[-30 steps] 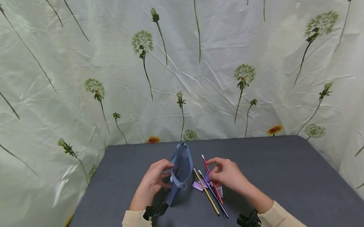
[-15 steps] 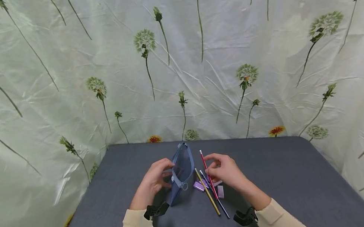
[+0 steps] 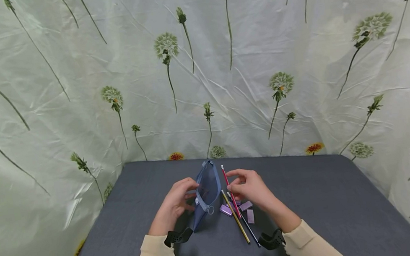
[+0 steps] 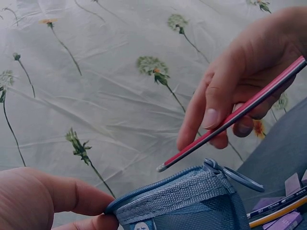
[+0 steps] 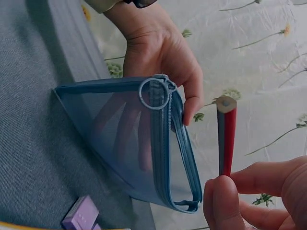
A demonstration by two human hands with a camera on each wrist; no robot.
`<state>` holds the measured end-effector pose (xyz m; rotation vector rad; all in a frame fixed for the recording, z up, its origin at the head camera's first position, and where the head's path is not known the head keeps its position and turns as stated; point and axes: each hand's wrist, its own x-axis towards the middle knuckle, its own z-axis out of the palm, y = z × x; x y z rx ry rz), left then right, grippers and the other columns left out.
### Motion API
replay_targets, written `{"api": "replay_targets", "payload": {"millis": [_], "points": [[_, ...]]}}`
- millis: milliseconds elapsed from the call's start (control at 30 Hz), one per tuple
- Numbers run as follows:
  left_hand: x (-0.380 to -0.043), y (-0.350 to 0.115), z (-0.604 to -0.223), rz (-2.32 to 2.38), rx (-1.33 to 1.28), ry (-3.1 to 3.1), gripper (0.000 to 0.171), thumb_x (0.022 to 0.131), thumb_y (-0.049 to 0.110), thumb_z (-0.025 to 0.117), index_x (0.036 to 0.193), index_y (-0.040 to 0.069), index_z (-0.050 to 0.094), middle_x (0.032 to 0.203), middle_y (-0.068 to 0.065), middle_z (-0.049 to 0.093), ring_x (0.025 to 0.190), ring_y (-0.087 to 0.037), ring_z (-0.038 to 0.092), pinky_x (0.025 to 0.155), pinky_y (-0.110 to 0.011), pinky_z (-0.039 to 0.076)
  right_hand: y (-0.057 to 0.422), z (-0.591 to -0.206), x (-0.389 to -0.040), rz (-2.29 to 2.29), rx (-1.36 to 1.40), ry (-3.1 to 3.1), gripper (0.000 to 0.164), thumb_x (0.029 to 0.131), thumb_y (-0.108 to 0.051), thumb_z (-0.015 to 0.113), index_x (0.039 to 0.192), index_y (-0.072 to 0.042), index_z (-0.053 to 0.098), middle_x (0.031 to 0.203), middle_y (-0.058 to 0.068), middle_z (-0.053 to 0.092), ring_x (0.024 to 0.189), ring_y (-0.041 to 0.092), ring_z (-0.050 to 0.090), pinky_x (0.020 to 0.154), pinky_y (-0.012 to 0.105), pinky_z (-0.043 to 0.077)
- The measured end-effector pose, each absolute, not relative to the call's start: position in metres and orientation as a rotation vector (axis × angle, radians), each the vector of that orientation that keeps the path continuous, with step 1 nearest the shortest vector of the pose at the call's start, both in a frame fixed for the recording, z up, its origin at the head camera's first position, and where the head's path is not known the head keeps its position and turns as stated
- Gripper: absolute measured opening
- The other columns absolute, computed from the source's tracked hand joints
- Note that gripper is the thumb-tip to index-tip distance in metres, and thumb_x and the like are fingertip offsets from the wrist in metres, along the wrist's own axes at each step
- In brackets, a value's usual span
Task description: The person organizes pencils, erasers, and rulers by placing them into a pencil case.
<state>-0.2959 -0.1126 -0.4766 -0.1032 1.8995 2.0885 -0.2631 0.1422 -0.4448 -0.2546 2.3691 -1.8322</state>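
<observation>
My left hand (image 3: 177, 199) grips the left side of a blue mesh zip pencil case (image 3: 197, 216), thumb at its rim. The case stands on edge with its zip open; a round ring (image 5: 154, 94) hangs from the zipper pull. Just right of the opening, my right hand (image 3: 250, 188) pinches a red pencil (image 4: 240, 111) with a dark stripe between thumb and fingers. The pencil is raised and tilted, its pale end pointing up and away in the head view. In the left wrist view that end overlaps the space just above the case's rim.
On the dark grey table (image 3: 308, 200), a yellow pencil (image 3: 240, 224) and a dark pencil (image 3: 253, 234) lie side by side right of the case. Around their upper ends are several small purple blocks (image 3: 250, 216). A floral curtain (image 3: 222, 79) hangs behind the table.
My right hand has lifted the red pencil off the pile and moved it up and left toward the pencil case. More of the purple blocks now show. The left hand keeps its hold.
</observation>
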Motion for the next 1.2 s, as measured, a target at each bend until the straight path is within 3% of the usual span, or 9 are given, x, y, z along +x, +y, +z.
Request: {"api": "replay_targets", "payload": {"millis": [300,633,767,1200], "points": [[-0.296,-0.109,-0.473,2.096,-0.122,1.904,0.018,0.089,0.017,0.065,0.074,0.016,0.058,0.106,-0.011,0.060,0.103,-0.039,0.056,0.070,-0.065,0.045,0.138,-0.445,-0.272,-1.916,-0.266,2.260,0.046,0.090,-0.005,0.071,0.134,0.000,0.060,0.087,0.014,0.072,0.061,0.018,0.063,0.066,0.040,0.058],[-0.296,-0.107,-0.473,2.100,-0.106,1.889,0.018,0.091,0.016,0.062,0.073,0.016,0.058,0.114,-0.017,0.058,0.108,-0.041,0.055,0.073,-0.073,0.044,0.126,-0.430,-0.274,-1.918,-0.208,2.187,0.044,0.091,-0.001,0.069,0.133,0.008,0.058,0.084,0.019,0.071,0.061,0.017,0.063,0.065,0.038,0.058],[-0.295,-0.107,-0.472,2.096,-0.105,1.893,0.018,0.091,0.016,0.062,0.073,0.016,0.058,0.114,-0.018,0.057,0.108,-0.041,0.055,0.070,-0.071,0.045,0.124,-0.441,-0.283,-1.925,-0.182,2.180,0.045,0.090,-0.006,0.071,0.132,0.006,0.059,0.078,0.010,0.070,0.059,0.014,0.062,0.064,0.035,0.058],[-0.297,-0.108,-0.476,2.097,-0.061,1.849,0.019,0.092,0.017,0.060,0.074,0.015,0.057,0.108,-0.016,0.057,0.115,-0.048,0.051,0.070,-0.069,0.045,0.114,-0.448,-0.294,-1.891,-0.128,2.208,0.035,0.089,-0.007,0.071,0.123,0.001,0.067,0.080,0.008,0.070,0.060,0.014,0.063,0.074,0.046,0.058]]}}
